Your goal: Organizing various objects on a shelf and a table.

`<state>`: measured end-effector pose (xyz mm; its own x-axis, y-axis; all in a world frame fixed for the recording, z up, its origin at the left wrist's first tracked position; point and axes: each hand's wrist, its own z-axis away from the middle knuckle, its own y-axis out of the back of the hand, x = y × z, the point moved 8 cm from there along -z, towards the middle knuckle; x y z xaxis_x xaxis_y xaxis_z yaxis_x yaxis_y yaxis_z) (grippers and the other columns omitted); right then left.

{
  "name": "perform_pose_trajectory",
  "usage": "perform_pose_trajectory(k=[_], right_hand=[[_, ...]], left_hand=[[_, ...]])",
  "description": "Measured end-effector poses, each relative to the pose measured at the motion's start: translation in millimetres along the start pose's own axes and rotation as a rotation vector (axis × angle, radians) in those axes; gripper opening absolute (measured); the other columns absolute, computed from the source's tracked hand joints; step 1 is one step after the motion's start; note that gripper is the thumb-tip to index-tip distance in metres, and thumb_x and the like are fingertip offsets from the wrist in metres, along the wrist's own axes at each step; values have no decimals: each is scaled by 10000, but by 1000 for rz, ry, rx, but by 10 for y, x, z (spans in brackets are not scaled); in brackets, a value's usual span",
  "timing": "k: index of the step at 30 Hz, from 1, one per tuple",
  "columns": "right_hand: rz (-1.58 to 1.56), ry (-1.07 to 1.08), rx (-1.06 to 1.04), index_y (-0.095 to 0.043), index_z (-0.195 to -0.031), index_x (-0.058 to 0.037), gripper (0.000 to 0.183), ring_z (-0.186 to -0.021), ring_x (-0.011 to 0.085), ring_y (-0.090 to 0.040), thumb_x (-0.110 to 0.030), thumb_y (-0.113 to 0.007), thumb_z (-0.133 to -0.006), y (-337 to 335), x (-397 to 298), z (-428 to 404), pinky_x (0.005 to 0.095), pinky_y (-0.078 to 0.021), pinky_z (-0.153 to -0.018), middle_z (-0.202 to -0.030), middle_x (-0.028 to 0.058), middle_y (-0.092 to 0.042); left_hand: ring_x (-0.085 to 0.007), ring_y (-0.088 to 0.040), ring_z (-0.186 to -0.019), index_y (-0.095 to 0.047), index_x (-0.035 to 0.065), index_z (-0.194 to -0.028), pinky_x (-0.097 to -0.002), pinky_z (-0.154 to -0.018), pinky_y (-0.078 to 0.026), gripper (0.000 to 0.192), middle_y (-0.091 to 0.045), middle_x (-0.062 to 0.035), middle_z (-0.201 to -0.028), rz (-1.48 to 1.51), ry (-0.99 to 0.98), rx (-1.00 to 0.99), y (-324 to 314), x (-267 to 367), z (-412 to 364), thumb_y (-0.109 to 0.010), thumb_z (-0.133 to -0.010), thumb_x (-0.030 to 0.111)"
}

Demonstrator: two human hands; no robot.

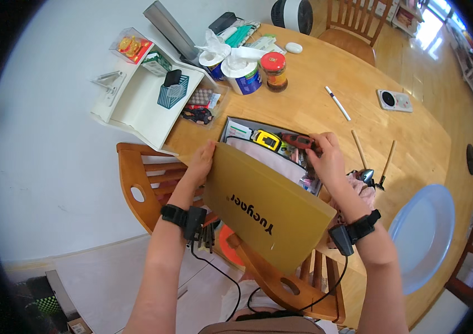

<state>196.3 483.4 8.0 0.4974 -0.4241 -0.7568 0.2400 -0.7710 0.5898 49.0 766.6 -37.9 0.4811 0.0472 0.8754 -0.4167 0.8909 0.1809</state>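
A mustard-coloured box lid (267,204) stands raised and tilted toward me, with dark lettering on its face. My left hand (203,162) grips the lid's upper left corner. Behind it lies the open box (247,121), its lower part hidden by the lid. Between the thumb and fingers of my right hand (327,158) is the end of a dark red tool (297,140), of a kind I cannot tell. A yellow tape measure (266,140), a white packet (238,130) and a pale pink pouch with dark edging (263,156) lie in the box.
Right of the box, two wooden-handled tools (361,150) lie by a bunched pink cloth (361,190). A blue plastic basin (422,242) stands near the table's right edge. A red-lidded jar (274,73), tissue tubs (241,75) and a white organizer (136,100) are beyond. A wooden chair (278,284) is before me.
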Motion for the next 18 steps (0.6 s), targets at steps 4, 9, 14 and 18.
perform_pose_trajectory(k=[4, 9, 14, 18], right_hand=[[84, 186, 11, -587, -979, -17, 312, -865, 329, -546, -16, -668, -677, 13, -108, -138, 377, -457, -774, -930, 141, -533], [-165, 145, 41, -521, -1049, -20, 326, -864, 273, -573, -59, -655, -755, 473, -418, -452, 365, -461, -770, -898, 141, -553], [-304, 214, -110, -491, -1057, -19, 328, -855, 294, -594, -90, -641, -774, 83, -946, -909, 380, -478, -751, -919, 144, -571], [-131, 382, -325, -516, -1015, -34, 318, -870, 307, -578, -114, -669, -748, -786, -918, -960, 383, -471, -762, -935, 134, -574]], left_hand=[[-131, -529, -794, -600, 14, -982, -271, -729, -437, 545, -591, -37, -862, 39, -12, -10, -40, -6, -4, -339, -949, 492], [-120, -524, -761, -608, 12, -957, -265, -700, -437, 548, -586, -28, -824, -97, -142, -28, 12, 17, -16, -336, -952, 487], [-124, -516, -782, -593, 2, -981, -272, -714, -428, 495, -577, -25, -845, -65, -121, -21, 69, 40, 93, -333, -971, 423], [-129, -508, -831, -577, 0, -1008, -276, -754, -417, 448, -568, -25, -888, -207, -230, 108, -50, 265, 255, -341, -976, 379]])
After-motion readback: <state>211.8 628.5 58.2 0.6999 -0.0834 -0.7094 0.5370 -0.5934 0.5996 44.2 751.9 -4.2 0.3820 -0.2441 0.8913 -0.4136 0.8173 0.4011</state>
